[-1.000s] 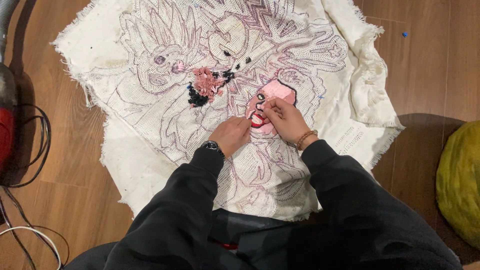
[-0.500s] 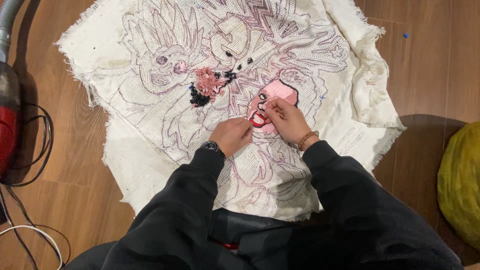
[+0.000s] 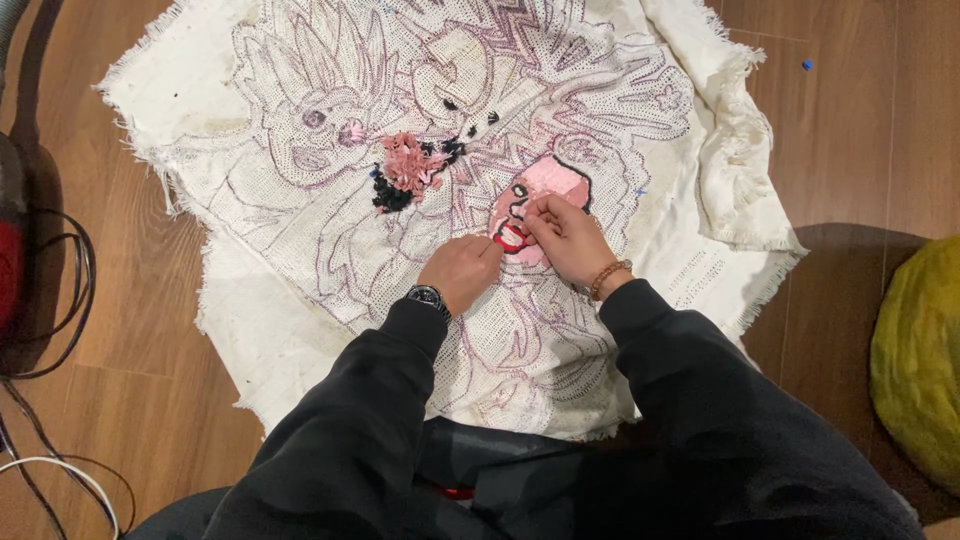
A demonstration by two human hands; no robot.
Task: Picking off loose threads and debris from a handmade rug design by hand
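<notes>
The rug canvas [image 3: 330, 260] lies spread flat on the wooden floor [image 3: 860, 130], so you reach its pink face patch [image 3: 555, 190]. Your left hand [image 3: 460, 272] presses beside the red lips, fingers curled; your right hand [image 3: 565, 238] pinches there, what it grips I cannot tell.

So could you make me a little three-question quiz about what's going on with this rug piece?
1. True or false: both hands meet at the pink tufted patch on the canvas.
2. Which wrist wears the beaded bracelet: A left, B right?
3. What lies on the floor at the far right edge?

Key: 1 true: left hand and right hand touch there. 2 B. 3 a yellow-green cushion.
</notes>
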